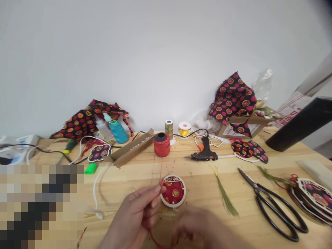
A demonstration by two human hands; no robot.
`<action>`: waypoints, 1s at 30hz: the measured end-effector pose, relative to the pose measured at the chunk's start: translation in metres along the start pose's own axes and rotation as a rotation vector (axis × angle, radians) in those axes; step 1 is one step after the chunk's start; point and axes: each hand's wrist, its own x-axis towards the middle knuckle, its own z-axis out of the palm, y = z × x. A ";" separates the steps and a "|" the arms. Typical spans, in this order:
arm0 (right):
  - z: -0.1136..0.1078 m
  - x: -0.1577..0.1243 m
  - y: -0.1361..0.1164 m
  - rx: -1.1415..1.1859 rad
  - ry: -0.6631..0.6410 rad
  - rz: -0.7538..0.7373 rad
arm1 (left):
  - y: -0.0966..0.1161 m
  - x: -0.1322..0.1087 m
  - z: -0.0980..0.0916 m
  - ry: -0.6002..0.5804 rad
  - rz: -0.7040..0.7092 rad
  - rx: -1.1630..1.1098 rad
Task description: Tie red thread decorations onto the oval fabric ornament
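My left hand (141, 211) is closed, thumb and fingers pinching a round ornament (175, 194) at its left edge. This ornament has a pale rim, a fretwork strip at the top and dark red patterned fabric inside. Red cord (153, 237) shows at the left fingertips and again below the hand, running toward my right hand (198, 226). Motion smears the right hand just below the ornament, so its fingers and any grip on the cord cannot be made out. Behind the ornament stands a spool of red thread (162, 147), with a thread trailing forward.
Black-handled scissors (269, 204), a green tassel (225, 195) and stacked ornaments (315, 197) lie to the right. A glue gun (203, 152) rests farther back. Left are a cardboard tray (133, 148), a teal thread cone (118, 132), a green cap (90, 168) and white cables.
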 end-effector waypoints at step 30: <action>-0.049 0.095 0.016 -0.628 0.091 -0.279 | 0.006 0.000 -0.005 0.142 0.136 0.241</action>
